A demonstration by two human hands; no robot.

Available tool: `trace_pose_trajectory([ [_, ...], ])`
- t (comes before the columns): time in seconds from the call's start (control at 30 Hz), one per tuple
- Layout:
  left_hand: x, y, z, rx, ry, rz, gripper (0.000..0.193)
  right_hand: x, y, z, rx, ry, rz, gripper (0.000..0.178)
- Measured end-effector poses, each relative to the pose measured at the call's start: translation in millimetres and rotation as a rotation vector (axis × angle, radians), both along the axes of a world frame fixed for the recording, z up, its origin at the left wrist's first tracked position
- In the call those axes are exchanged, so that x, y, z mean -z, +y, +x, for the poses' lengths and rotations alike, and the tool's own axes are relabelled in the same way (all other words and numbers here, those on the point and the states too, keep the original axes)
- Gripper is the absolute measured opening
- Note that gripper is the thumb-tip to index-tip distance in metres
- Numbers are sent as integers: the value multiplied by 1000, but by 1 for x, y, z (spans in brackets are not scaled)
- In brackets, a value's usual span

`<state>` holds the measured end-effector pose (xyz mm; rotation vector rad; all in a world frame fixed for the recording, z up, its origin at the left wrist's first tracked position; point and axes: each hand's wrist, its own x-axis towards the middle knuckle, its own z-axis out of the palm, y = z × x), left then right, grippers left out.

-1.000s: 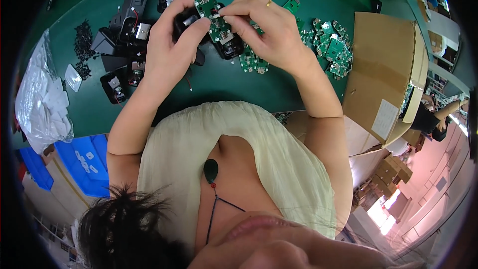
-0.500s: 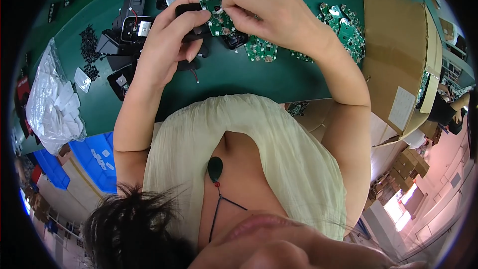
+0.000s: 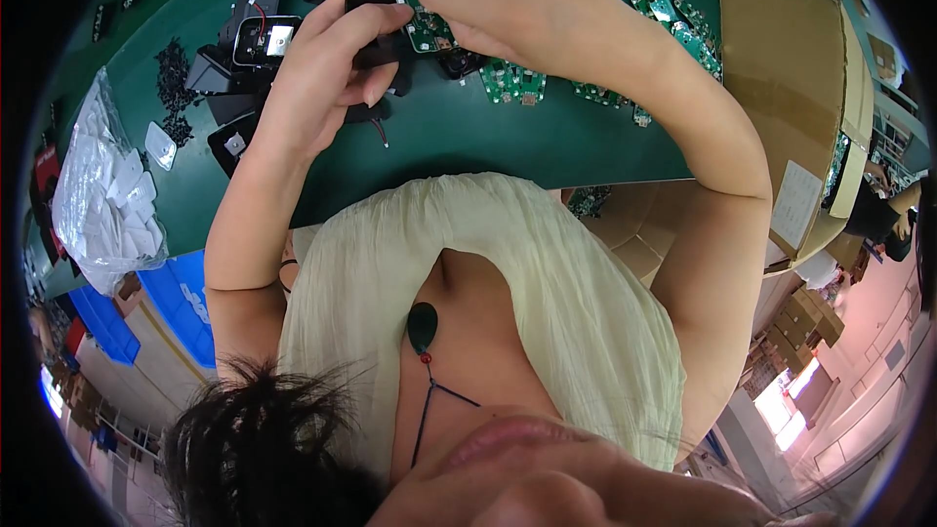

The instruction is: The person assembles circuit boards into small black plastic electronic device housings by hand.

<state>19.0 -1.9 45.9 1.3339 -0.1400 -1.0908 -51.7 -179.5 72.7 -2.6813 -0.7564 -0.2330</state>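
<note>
My left hand (image 3: 332,59) is closed around a black plastic casing (image 3: 376,12), its thumb and fingers also steadying a green circuit board (image 3: 426,33). The board is tilted up beside the casing, a metal connector at its top end. Fingers of my right hand (image 3: 517,5), which wears a ring, are pinched at the board's upper right edge; their tips are partly hidden. Under the hands lies another black casing (image 3: 459,62). Several loose green boards (image 3: 512,83) lie just right of it.
Open black casings (image 3: 265,42) with red wires and small black parts (image 3: 176,88) lie at left, near a plastic bag of white pieces (image 3: 112,200). More circuit boards (image 3: 683,29) are heaped at right by a cardboard box (image 3: 781,68). Blue bins (image 3: 181,307) stand below the table's edge.
My right hand has shifted up and left, now covering more of the board's upper right side. The board and my left hand have moved slightly up.
</note>
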Motion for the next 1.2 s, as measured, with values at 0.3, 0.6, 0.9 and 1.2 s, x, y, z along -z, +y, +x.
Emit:
trace_pose_trajectory([
  [0.3,0,1,-8,12,-223,37,21,9,4,-3,8,79,-72,21],
  [0.6,11,2,-12,16,-669,8,25,27,11,-6,70,-117,216,14],
  [0.9,16,6,-6,-98,-97,-110,32,1,13,-9,337,107,416,37],
  [1.2,16,8,-9,-65,-296,-241,36,31,23,-11,436,-286,194,39],
])
